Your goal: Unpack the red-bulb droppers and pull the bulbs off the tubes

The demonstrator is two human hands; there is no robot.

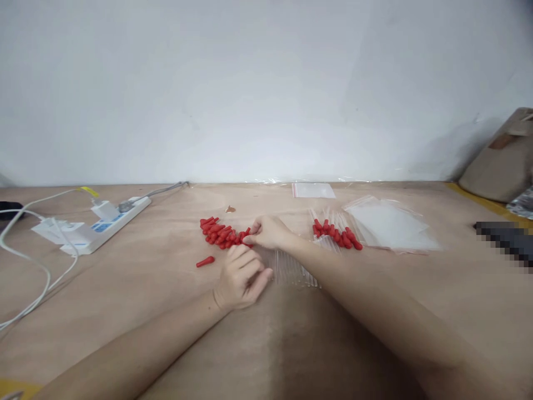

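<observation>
A pile of small red rubber caps (219, 232) lies on the wooden table (150, 278). My right hand (268, 232) reaches to the pile's right edge and pinches one red cap between thumb and fingertips. My left hand (241, 276) rests just in front of it with fingers curled around a clear tube that is hard to see. A row of clear tubes (293, 268) lies to the right of my left hand. One loose red cap (205, 261) lies apart on the left. Finished tubes with red caps (337, 233) lie in a bunch farther right.
A white power strip (109, 221) with plugs and white cables (29, 278) sits at the left. Clear zip bags (389, 225) lie at the right, another bag (313, 190) near the wall. A brown bag (503, 161) stands at the far right beside a blurred dark object (506, 240).
</observation>
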